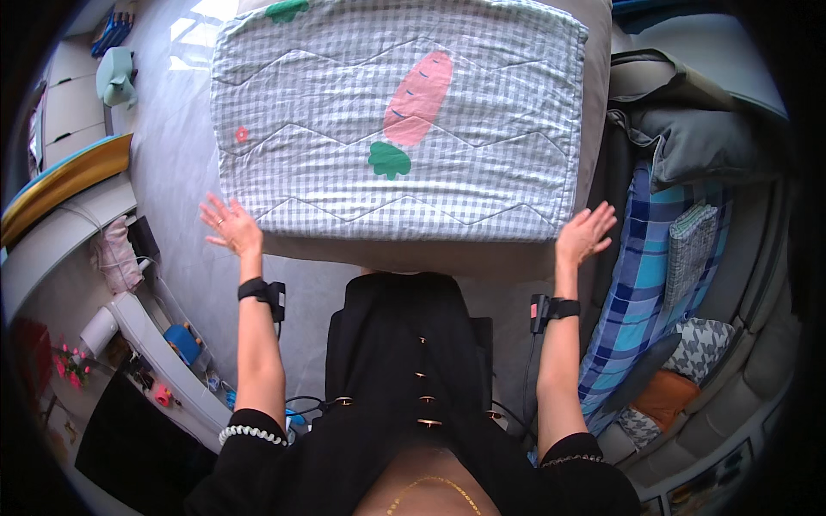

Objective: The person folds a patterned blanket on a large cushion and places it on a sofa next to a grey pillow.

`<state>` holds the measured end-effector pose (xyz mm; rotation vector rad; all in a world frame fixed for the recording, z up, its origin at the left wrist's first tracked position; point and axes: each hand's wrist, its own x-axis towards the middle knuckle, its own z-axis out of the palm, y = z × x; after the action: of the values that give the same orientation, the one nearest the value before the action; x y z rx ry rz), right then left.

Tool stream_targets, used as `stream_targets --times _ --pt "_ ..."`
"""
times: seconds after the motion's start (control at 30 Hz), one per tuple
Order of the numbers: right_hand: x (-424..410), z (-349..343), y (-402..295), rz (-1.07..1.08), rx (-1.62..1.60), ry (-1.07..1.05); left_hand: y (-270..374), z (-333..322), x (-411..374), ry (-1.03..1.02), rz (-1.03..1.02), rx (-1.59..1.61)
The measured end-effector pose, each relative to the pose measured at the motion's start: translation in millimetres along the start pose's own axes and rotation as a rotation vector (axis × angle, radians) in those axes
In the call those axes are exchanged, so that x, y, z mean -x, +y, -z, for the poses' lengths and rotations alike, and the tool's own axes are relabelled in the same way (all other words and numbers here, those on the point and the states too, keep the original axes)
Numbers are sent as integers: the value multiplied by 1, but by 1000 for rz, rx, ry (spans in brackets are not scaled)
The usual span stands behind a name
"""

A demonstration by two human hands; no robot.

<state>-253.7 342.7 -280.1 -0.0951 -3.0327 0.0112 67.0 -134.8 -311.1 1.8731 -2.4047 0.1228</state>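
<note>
In front of me a grey-and-white checked quilted cloth (310,174) lies spread out, printed with a pink carrot (419,97) with green leaves. It covers most of a brown padded surface (406,255), whose edge shows along the front and right. At the cloth's near left corner is my left hand (235,226), fingers apart and holding nothing. My right hand (584,235) is at the near right corner, also empty with its fingers spread. Whether either hand touches the cloth I cannot tell.
To the right runs a grey sofa with a blue plaid cover (619,297), a folded checked cloth (690,251), a grey cushion (703,148) and an orange cushion (668,393). A curved white cabinet (168,361) stands left. Cables hang from both wrist straps.
</note>
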Motion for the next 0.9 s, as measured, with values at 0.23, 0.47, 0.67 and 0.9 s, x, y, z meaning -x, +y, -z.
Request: stream_targets --times 0.23,0.47,0.67,0.9 --pt "140 26 -176 812 -439 -342 169 73 123 -358 -658 593" --pt "120 2 -110 845 -217 -331 109 22 121 -395 -920 181" --pt "53 -10 25 319 58 -144 -9 -16 48 -148 -526 -56" --pt "54 4 6 146 -39 48 -77 -11 -6 -135 220 288"
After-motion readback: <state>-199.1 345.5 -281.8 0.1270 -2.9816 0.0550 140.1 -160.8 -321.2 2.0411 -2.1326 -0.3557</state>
